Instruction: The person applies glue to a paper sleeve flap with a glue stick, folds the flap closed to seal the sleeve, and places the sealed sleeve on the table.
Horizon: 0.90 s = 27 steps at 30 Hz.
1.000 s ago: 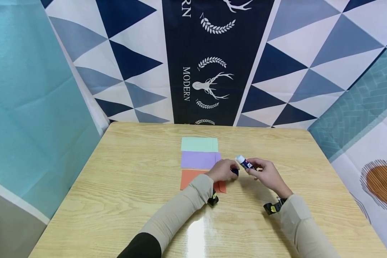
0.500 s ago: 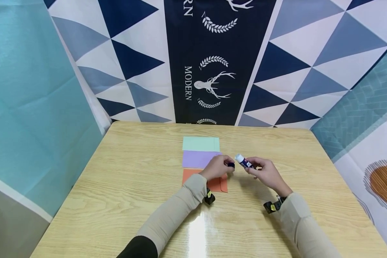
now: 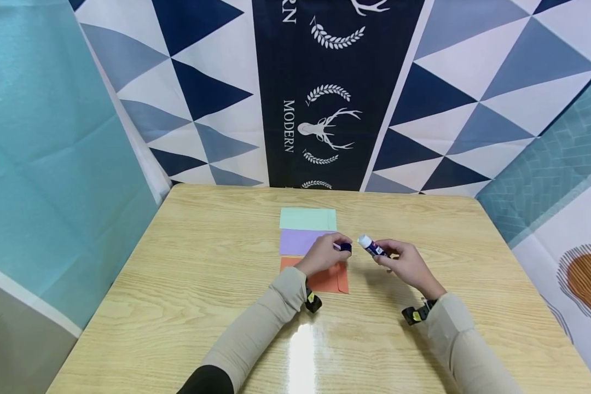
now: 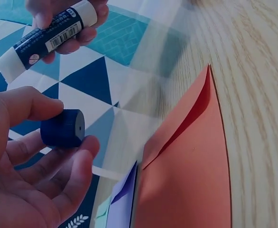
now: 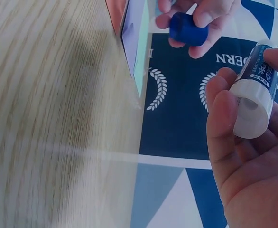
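My left hand (image 3: 323,254) pinches a dark blue cap (image 4: 63,128) between thumb and fingers, above the purple envelope (image 3: 295,242) and orange envelope (image 3: 327,278). To its right, my right hand (image 3: 405,264) grips an uncapped glue stick (image 3: 372,246) with a dark blue label and white ends. The glue stick tilts with its open white end up and to the left, apart from the cap. In the right wrist view, the fingers wrap round the glue stick's barrel (image 5: 258,76). The left hand partly hides the purple and orange envelopes.
A mint green envelope (image 3: 305,219) lies behind the purple one, the three in a column on the wooden table (image 3: 192,273). A patterned cloth (image 3: 212,98) hangs behind the table's far edge. Each wrist wears a small black camera.
My left hand has moved left and slightly away from me with the cap, widening the gap to the glue stick. The right hand has stayed almost still.
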Available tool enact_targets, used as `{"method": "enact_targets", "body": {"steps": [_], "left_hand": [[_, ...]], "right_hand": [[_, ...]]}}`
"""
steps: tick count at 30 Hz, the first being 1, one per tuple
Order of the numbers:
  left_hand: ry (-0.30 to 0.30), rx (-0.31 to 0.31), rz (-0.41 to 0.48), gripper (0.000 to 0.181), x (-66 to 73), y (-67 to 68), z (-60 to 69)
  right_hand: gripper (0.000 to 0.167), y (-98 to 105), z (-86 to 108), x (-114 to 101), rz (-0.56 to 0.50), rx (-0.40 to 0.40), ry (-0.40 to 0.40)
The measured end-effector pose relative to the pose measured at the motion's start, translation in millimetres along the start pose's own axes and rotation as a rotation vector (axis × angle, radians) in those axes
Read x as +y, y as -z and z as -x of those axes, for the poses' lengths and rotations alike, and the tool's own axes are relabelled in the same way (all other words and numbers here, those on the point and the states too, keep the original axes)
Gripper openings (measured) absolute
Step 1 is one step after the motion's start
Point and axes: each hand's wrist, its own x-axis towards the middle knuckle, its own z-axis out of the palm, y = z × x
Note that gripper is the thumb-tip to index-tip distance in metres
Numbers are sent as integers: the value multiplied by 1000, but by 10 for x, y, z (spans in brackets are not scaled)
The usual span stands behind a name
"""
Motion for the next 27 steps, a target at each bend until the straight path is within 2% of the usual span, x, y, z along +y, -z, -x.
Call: {"method": "enact_targets", "body": {"steps": [10, 17, 27], "left_hand": [[-2, 40, 57, 39, -31, 70, 78], [-15, 62, 56, 33, -32, 115, 118], [-16, 41, 100, 37, -7, 191, 169]], "right_hand": [[31, -23, -18, 2, 6, -5, 11], [31, -32, -23, -7, 0, -14, 16], [35, -57, -43, -23, -3, -26, 0]]}}
